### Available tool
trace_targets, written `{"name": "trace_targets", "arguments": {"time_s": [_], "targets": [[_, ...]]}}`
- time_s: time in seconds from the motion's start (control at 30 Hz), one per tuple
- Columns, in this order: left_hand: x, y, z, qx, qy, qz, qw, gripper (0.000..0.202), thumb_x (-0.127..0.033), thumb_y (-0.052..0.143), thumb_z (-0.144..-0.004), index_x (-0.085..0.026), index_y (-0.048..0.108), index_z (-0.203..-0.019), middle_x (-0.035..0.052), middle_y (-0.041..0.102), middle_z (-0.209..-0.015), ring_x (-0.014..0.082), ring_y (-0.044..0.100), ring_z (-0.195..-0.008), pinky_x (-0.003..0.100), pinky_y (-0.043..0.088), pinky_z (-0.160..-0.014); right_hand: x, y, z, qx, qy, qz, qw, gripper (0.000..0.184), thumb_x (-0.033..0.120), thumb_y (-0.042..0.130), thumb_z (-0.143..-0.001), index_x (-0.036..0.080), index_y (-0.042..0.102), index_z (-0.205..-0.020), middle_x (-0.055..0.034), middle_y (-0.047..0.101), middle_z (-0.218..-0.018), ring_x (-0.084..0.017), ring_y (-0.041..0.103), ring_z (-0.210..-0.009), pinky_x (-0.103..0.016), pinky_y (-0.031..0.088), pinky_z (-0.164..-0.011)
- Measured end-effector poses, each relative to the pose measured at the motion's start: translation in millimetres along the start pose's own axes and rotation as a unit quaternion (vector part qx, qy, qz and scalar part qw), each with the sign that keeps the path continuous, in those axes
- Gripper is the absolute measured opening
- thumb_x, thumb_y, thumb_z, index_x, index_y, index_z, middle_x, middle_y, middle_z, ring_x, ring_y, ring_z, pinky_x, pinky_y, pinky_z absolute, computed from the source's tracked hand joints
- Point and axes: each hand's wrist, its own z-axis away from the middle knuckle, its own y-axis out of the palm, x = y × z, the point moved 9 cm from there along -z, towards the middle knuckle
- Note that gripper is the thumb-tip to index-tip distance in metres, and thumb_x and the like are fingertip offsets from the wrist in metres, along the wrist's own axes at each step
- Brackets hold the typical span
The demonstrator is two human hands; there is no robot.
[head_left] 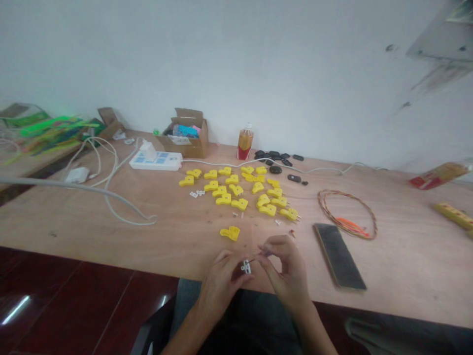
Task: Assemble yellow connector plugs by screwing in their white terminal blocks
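At the table's front edge, my left hand (223,278) pinches a small white plastic plug insert (246,267) between thumb and fingers. My right hand (284,268) is closed in a pinch just right of it. A thin dark piece seems to run from its fingertips toward the insert, too small and blurred to name. Beyond my hands lies a yellow plug shell half (230,232), open side up. Farther back several yellow plugs (223,198) are spread out, some with metal pins showing. Small white parts (197,194) and a tiny coppery piece (292,233) lie around them.
A dark phone (340,256) and a coiled twisted wire (347,192) lie right. Behind stand a drink bottle (245,143), a cardboard box (201,143) and black plastic pieces (273,156). A power strip (155,160) with white cables is at left; another bottle (439,175) lies far right.
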Motion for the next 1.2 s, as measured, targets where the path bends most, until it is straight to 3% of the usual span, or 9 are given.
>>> {"name": "trace_targets", "arguments": {"time_s": [0.07,0.13,0.27,0.47,0.67,0.77,0.9,1.07,1.2], "targets": [[0,-1.0,0,-0.007,0.002,-0.001,1.000,0.056,-0.010,0.096,-0.072,-0.022,0.072,-0.120,0.0038,0.082,-0.102,0.0259,0.074,-0.095,0.036,0.067,-0.080,-2,4,2,0.053,0.018,-0.004,0.998,0.032,0.016,0.068,-0.100,0.027,0.064,-0.129,-0.0124,0.073,-0.128,-0.026,0.073,-0.116,-0.044,0.065,-0.092],[-1,-1.9,0,-0.011,0.009,0.003,1.000,0.060,-0.008,0.096,-0.071,-0.024,0.071,-0.123,0.0035,0.082,-0.106,0.0262,0.073,-0.098,0.036,0.067,-0.082,-2,7,3,0.089,0.034,-0.029,0.995,0.031,0.016,0.063,-0.102,0.028,0.063,-0.131,-0.0124,0.074,-0.132,-0.025,0.073,-0.122,-0.043,0.065,-0.096],[-5,-3.9,-2,-0.015,0.020,0.011,1.000,0.061,-0.007,0.096,-0.072,-0.026,0.071,-0.124,0.0027,0.083,-0.111,0.0259,0.073,-0.098,0.037,0.067,-0.083,-1,3,-2,0.035,0.032,-0.081,0.996,0.022,0.013,0.069,-0.098,0.029,0.069,-0.112,-0.0033,0.079,-0.100,-0.019,0.079,-0.093,-0.032,0.067,-0.081],[-2,-4.6,-1,-0.023,0.016,0.000,1.000,0.057,-0.008,0.095,-0.074,-0.025,0.071,-0.123,0.0022,0.082,-0.108,0.0248,0.074,-0.097,0.036,0.067,-0.082,-3,7,-3,0.004,0.053,-0.071,0.996,0.023,0.009,0.072,-0.094,0.027,0.072,-0.108,-0.0028,0.078,-0.099,-0.017,0.078,-0.091,-0.030,0.067,-0.080],[9,-6.6,4,-0.077,-0.026,-0.042,0.996,0.058,-0.013,0.099,-0.067,-0.020,0.072,-0.119,0.0040,0.079,-0.097,0.0277,0.076,-0.089,0.040,0.068,-0.078,-15,-29,-5,-0.170,0.080,-0.106,0.976,0.030,0.008,0.075,-0.091,0.030,0.066,-0.108,0.0022,0.079,-0.096,-0.015,0.078,-0.085,-0.027,0.067,-0.073],[12,-8.4,4,-0.085,-0.053,-0.053,0.994,0.059,-0.014,0.099,-0.067,-0.021,0.071,-0.119,0.0033,0.078,-0.096,0.0275,0.077,-0.088,0.039,0.068,-0.076,-23,-19,-4,-0.148,0.096,-0.092,0.980,0.024,0.010,0.078,-0.088,0.028,0.070,-0.102,0.0005,0.080,-0.092,-0.016,0.078,-0.081,-0.028,0.068,-0.069],[6,-9.2,2,-0.071,-0.028,-0.047,0.996,0.050,-0.010,0.095,-0.071,-0.022,0.072,-0.113,0.0033,0.079,-0.099,0.0270,0.076,-0.091,0.038,0.067,-0.079,-33,-8,3,-0.142,0.113,-0.078,0.980,0.020,0.009,0.078,-0.087,0.025,0.074,-0.099,-0.0017,0.080,-0.092,-0.016,0.079,-0.082,-0.026,0.068,-0.069],[3,-8.3,1,-0.073,0.007,-0.054,0.996,0.041,-0.014,0.094,-0.075,-0.022,0.072,-0.109,0.0049,0.080,-0.099,0.0285,0.075,-0.092,0.041,0.067,-0.081,-35,-9,5,-0.149,0.108,-0.087,0.979,0.024,0.007,0.077,-0.086,0.026,0.073,-0.100,-0.0009,0.081,-0.094,-0.015,0.079,-0.083,-0.026,0.068,-0.070],[8,-11.2,0,-0.093,-0.001,-0.040,0.995,0.050,-0.023,0.097,-0.074,-0.021,0.073,-0.118,0.0093,0.080,-0.110,0.0313,0.076,-0.099,0.046,0.067,-0.086,-26,-16,3,-0.155,0.092,-0.111,0.977,0.027,0.006,0.075,-0.087,0.028,0.069,-0.103,0.0005,0.081,-0.095,-0.016,0.080,-0.084,-0.028,0.069,-0.071]]}}
